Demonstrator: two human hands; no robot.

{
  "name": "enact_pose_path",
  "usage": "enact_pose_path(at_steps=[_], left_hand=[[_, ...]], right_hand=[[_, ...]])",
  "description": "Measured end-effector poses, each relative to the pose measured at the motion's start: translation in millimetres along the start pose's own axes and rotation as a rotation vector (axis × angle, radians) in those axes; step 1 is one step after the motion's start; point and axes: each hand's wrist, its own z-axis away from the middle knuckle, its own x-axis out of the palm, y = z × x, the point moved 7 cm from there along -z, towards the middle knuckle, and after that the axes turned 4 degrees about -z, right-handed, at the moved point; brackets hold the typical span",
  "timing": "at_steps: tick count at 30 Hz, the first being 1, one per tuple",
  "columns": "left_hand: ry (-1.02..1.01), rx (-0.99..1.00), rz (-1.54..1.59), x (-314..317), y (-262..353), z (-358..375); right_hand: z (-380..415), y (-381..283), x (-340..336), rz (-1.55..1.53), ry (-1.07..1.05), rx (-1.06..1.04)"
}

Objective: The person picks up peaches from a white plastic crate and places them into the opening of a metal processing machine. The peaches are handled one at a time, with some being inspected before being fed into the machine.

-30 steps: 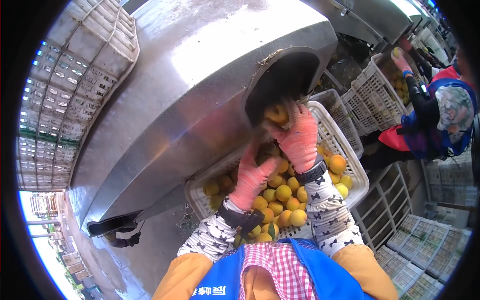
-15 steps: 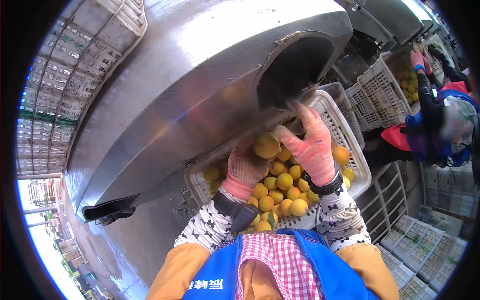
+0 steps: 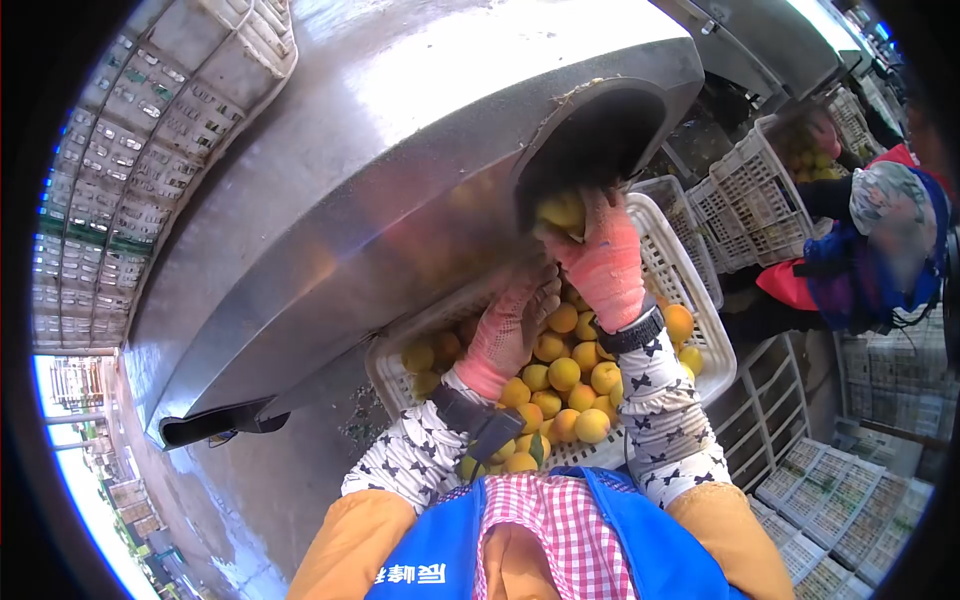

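Note:
A white plastic crate (image 3: 712, 352) with many yellow-orange fruits (image 3: 564, 374) stands below the opening of a metal chute (image 3: 600, 120). My right hand (image 3: 603, 255), in a pink glove, is at the mouth of the chute with its fingers closed on a yellowish fruit (image 3: 562, 212). Lower and to the left, my left hand (image 3: 508, 325), also gloved in pink, is over the crate with its fingers curled; whether anything is in them is hidden.
A large curved metal machine (image 3: 330, 190) spans the upper left. Stacked crates (image 3: 160, 150) stand at the far left. On the right, a co-worker in a blue vest (image 3: 880, 260) bends near another crate (image 3: 750, 200). More crates (image 3: 850, 490) lie lower right.
The fruit that was at my left hand no longer shows there. My right hand has moved to the chute mouth, where a fruit is now in its fingers. The co-worker's arm has shifted.

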Motion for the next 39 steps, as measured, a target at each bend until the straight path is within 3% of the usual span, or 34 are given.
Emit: enact_pose_path(at_steps=[1, 2, 4, 5, 7, 8, 9, 10, 11, 12, 14, 16, 18, 20, 21, 22, 24, 26, 28, 30, 32, 34, 35, 36, 37, 38, 39], left_hand=[[0.074, -0.204, 0.071, -11.7, -33.5, 1.7], [0.075, -0.206, 0.073, -18.5, -53.2, -4.1], [0.045, -0.395, -0.459, -33.8, -108.1, 3.2], [0.038, -0.414, -0.444, -35.6, -124.9, 2.6], [-0.014, -0.043, -1.001, -31.8, -124.6, -2.3], [-0.016, -0.053, -0.981, -29.8, -127.8, -5.2], [-0.081, -0.041, -1.171, -23.2, -128.1, -10.6], [-0.147, -0.031, -1.362, -19.7, -131.3, -16.1], [-0.219, -0.148, -1.329, -21.2, -145.1, -21.6], [-0.222, -0.158, -1.312, -18.2, -145.2, -24.5], [-0.43, -0.021, -1.627, 2.7, -140.0, -26.2], [-0.44, 0.033, -1.66, 1.3, -151.5, -35.3], [-0.454, 0.063, -1.703, -3.5, -157.9, -43.8], [-0.601, 0.193, -1.814, 3.1, -160.3, -50.3], [-0.499, 0.336, -1.858, 3.3, -157.6, -49.7], [-0.497, 0.35, -1.863, 2.2, -154.0, -54.2], [-0.527, 0.314, -1.836, 0.2, -150.8, -54.5], [-0.506, 0.255, -1.836, 1.6, -145.6, -51.9], [-0.345, 0.207, -1.782, -3.3, -138.3, -53.4], [-0.428, 0.191, -1.841, -4.3, -148.0, -60.3], [-0.498, 0.174, -1.91, 0.9, -146.6, -68.4], [-0.645, -0.022, -2.037, 6.0, -150.6, -78.3], [-0.628, -0.004, -2.046, 13.2, -133.4, -80.4], [-0.756, -0.005, -2.094, 21.7, -124.0, -70.8], [-0.881, -0.009, -2.143, 26.5, -118.2, -61.4], [-0.864, -0.001, -2.159, 13.9, -127.4, -59.2], [-0.845, 0.07, -1.984, -3.9, -144.6, -59.3]], right_hand=[[-14.9, 12.8, 21.7, 0.115, -0.114, 0.005], [-29.1, 23.8, 41.7, 0.229, -0.228, 0.013], [-51.3, 18.2, 51.2, 0.298, -0.153, -0.066], [-57.7, 8.9, 43.1, 0.372, -0.072, -0.164], [-67.8, 0.1, -3.0, -0.061, -0.1, -0.118], [-63.1, 8.2, -26.6, -0.22, -0.102, 0.058], [-52.3, 19.9, -46.8, -0.379, -0.105, 0.226], [-39.8, 42.1, -62.1, -0.362, -0.019, 0.238], [-18.3, 63.4, -63.1, -0.338, -0.106, 0.318], [7.6, 85.9, -57.3, -0.157, -0.25, 0.307], [54.2, 106.2, -32.2, 0.183, -0.617, 0.341], [86.4, 134.9, -5.4, 0.467, -0.752, 0.268], [85.3, 161.8, 10.8, 0.645, -0.878, 0.706], [104.6, 178.5, 31.3, 0.6, -0.922, 0.761], [107.8, 188.7, 37.1, 0.568, -0.945, 0.792], [104.3, 190.8, 30.6, 0.568, -0.931, 0.789], [107.2, 170.9, 11.5, -0.005, -0.706, 0.765], [109.2, 130.8, -12.7, -0.693, -0.501, 0.894], [105.3, 98.6, -32.5, -0.993, -0.338, 0.857], [106.5, 90.6, -37.3, -1.076, -0.302, 0.848], [106.4, 88.4, -29.5, -1.136, -0.4, 0.891], [99.4, 83.4, -28.3, -1.182, -0.433, 0.855], [99.2, 85.5, -27.6, -1.285, -0.362, 0.863], [98.2, 84.5, -27.7, -1.388, -0.29, 0.875], [85.2, 80.1, -37.4, -0.884, -0.236, 0.781], [82.0, 78.7, -40.3, -0.892, -0.234, 0.761], [77.8, 76.6, -40.0, -0.997, -0.234, 0.739]])
